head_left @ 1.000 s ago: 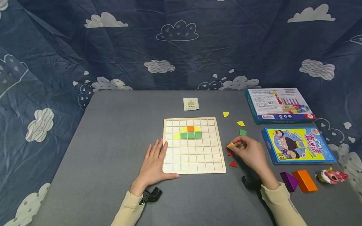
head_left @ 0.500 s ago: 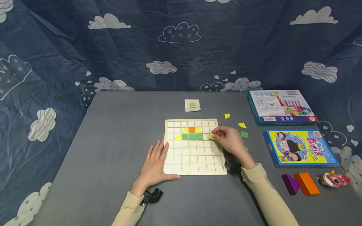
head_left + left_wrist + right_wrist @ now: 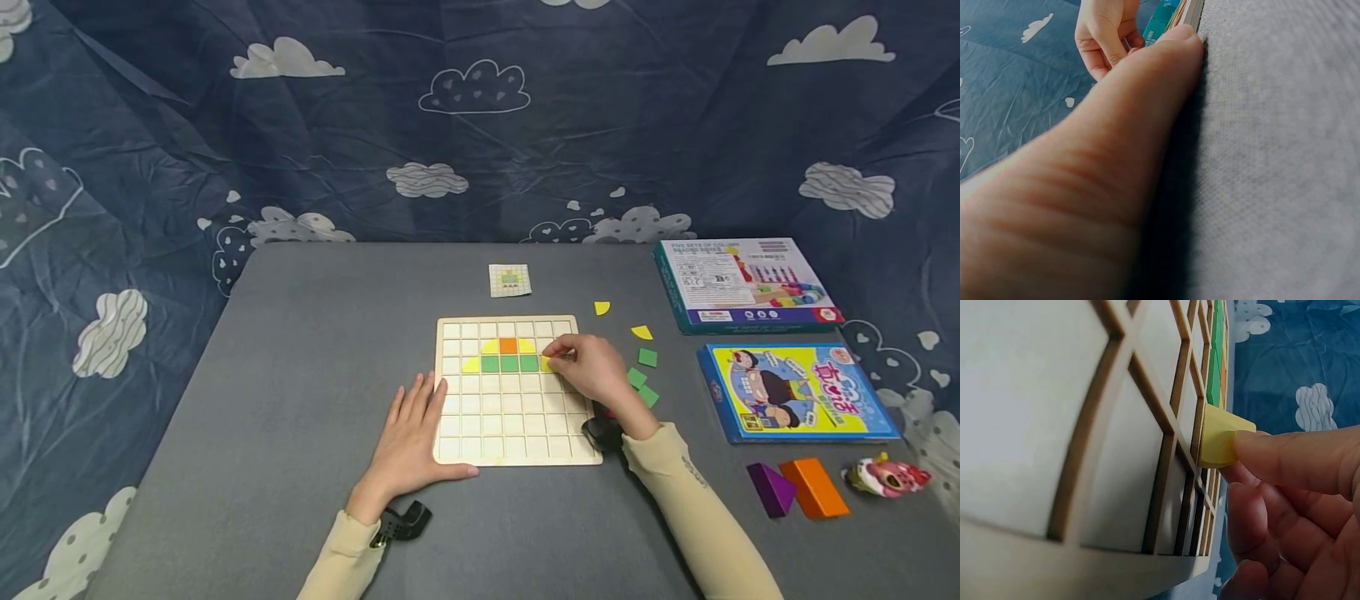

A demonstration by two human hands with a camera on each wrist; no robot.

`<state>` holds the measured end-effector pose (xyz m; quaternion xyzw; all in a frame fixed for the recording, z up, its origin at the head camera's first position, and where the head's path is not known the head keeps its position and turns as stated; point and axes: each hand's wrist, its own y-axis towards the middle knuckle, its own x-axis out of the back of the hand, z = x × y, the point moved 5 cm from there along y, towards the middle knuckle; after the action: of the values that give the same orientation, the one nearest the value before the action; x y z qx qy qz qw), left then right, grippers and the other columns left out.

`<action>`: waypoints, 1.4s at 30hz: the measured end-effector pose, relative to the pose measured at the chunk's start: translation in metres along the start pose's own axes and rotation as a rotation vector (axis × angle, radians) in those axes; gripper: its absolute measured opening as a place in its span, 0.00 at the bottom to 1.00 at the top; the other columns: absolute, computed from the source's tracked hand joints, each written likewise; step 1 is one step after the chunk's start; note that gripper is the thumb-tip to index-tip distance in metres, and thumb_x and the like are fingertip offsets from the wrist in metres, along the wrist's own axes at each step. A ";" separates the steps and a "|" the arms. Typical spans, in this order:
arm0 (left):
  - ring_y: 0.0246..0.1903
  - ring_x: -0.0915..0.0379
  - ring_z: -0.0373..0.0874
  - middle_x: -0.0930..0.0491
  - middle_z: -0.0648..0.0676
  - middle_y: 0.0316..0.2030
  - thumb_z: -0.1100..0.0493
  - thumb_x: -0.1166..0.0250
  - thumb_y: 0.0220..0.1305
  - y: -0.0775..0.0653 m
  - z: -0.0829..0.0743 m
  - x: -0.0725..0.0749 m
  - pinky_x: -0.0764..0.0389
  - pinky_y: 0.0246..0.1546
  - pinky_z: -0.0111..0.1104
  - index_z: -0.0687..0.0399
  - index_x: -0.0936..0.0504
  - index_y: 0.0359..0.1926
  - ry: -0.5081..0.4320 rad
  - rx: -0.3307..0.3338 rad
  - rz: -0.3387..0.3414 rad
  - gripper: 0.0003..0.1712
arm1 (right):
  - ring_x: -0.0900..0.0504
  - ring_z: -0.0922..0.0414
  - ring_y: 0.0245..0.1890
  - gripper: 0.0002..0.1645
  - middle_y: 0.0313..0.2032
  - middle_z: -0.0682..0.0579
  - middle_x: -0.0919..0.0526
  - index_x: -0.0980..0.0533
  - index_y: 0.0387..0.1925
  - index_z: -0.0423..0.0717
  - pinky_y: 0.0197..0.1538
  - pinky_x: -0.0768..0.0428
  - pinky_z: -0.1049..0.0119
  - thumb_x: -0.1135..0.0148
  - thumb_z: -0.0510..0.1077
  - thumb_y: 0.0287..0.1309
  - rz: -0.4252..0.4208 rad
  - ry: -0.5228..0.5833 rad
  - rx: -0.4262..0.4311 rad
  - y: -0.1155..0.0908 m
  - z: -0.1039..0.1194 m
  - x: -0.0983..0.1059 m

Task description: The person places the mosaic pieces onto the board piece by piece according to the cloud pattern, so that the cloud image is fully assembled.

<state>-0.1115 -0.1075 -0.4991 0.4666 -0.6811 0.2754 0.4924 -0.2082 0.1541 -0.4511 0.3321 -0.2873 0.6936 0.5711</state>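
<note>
A pale wooden grid board lies on the grey table. In its upper cells sit an orange square, a row of green squares and yellow curved pieces. My left hand rests at the board's lower left corner, fingers straight along the side and thumb at the front edge. With thumb and fingers my right hand pinches a yellow quarter-circle tile. The tile stands tilted with its lower edge at a grid cell, just right of the green row.
Right of the board lie loose green squares and yellow tiles. A small pattern card is behind it. Farther right are a white-topped box, a blue-yellow box, purple and orange blocks and a figurine.
My right hand has carried the yellow tile leftward from the loose pieces to a cell beside the green row. The left hand has stayed at the board's corner.
</note>
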 end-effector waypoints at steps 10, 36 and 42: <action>0.72 0.73 0.50 0.61 0.60 0.73 0.19 0.39 0.40 0.000 0.000 -0.001 0.69 0.69 0.43 0.58 0.58 0.75 0.001 0.003 0.002 0.73 | 0.19 0.54 0.29 0.06 0.31 0.53 0.16 0.15 0.35 0.47 0.31 0.24 0.57 0.32 0.40 0.54 0.007 -0.049 0.002 0.002 0.002 -0.002; 0.72 0.69 0.53 0.58 0.63 0.72 0.17 0.42 0.41 0.000 -0.001 0.001 0.66 0.69 0.46 0.60 0.55 0.74 -0.011 -0.025 -0.033 0.73 | 0.26 0.54 0.29 0.08 0.30 0.52 0.21 0.15 0.37 0.42 0.32 0.29 0.60 0.32 0.38 0.53 0.021 -0.053 0.043 -0.005 -0.004 -0.001; 0.71 0.67 0.54 0.56 0.64 0.72 0.16 0.45 0.41 -0.001 -0.002 0.002 0.65 0.68 0.47 0.62 0.53 0.74 -0.025 -0.034 -0.053 0.72 | 0.32 0.55 0.25 0.09 0.26 0.53 0.25 0.16 0.38 0.40 0.29 0.36 0.63 0.33 0.38 0.54 0.035 -0.035 0.098 -0.011 -0.007 0.002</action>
<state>-0.1099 -0.1069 -0.4969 0.4795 -0.6791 0.2448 0.4990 -0.1987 0.1626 -0.4538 0.3664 -0.2687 0.7109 0.5368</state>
